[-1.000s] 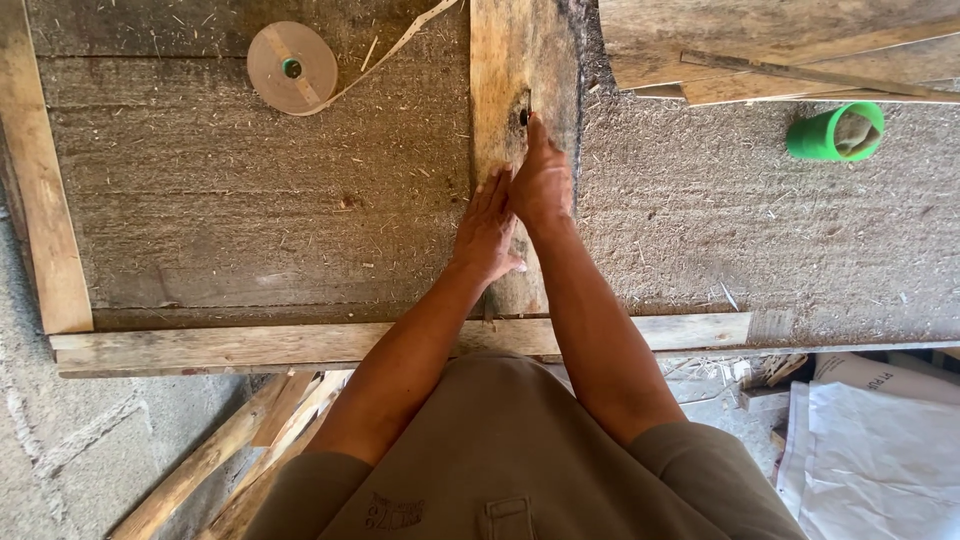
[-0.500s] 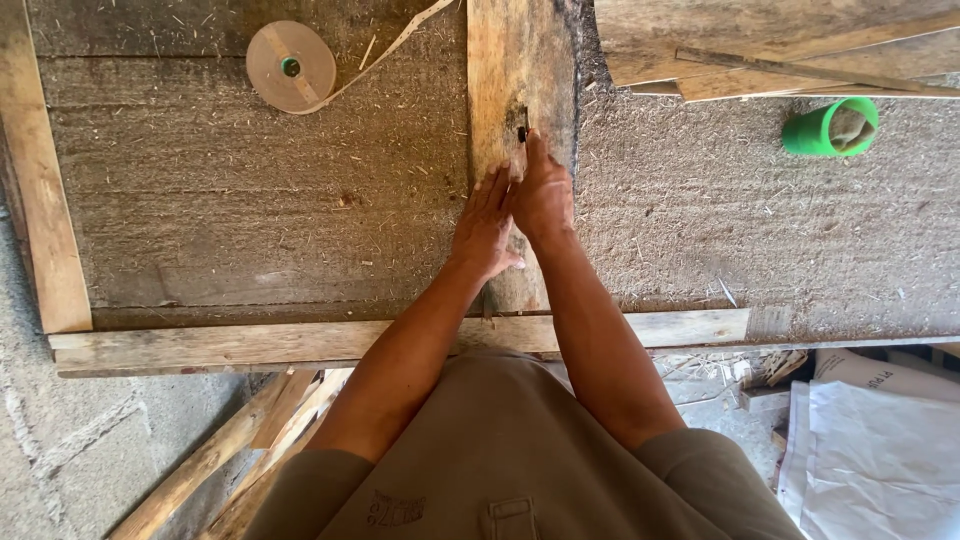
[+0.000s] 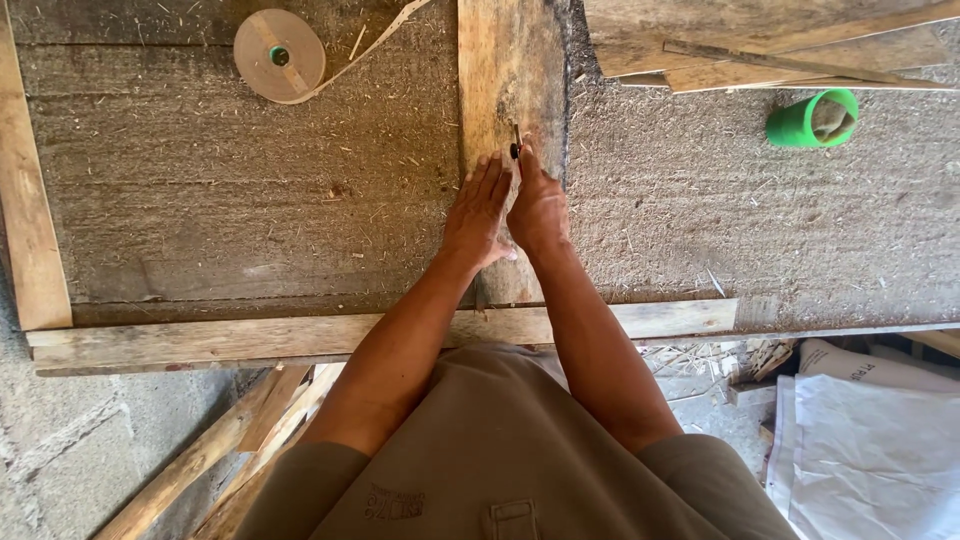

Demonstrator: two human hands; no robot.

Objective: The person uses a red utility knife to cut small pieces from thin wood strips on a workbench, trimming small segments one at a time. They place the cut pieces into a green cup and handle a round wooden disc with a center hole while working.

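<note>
A rough wooden plank point(image 3: 505, 70) lies lengthwise on a worn, fibre-strewn table top point(image 3: 250, 210). My left hand point(image 3: 478, 212) rests flat on the plank with its fingers spread. Right beside it, my right hand point(image 3: 538, 205) is closed around a small dark tool point(image 3: 515, 148) whose tip pokes out above the fingers and touches the plank. The two hands touch each other along their inner edges.
A roll of tan tape point(image 3: 279, 55) with a loose tail lies at the back left. A green cup point(image 3: 813, 119) lies on its side at the right. Stacked boards point(image 3: 760, 45) fill the back right. A wooden batten point(image 3: 250, 340) edges the table; white sacks point(image 3: 865, 440) sit on the floor.
Both hands have stayed on the plank in almost the same spot. The view has shifted a little; the dark tool tip shows slightly more clearly above my right hand.
</note>
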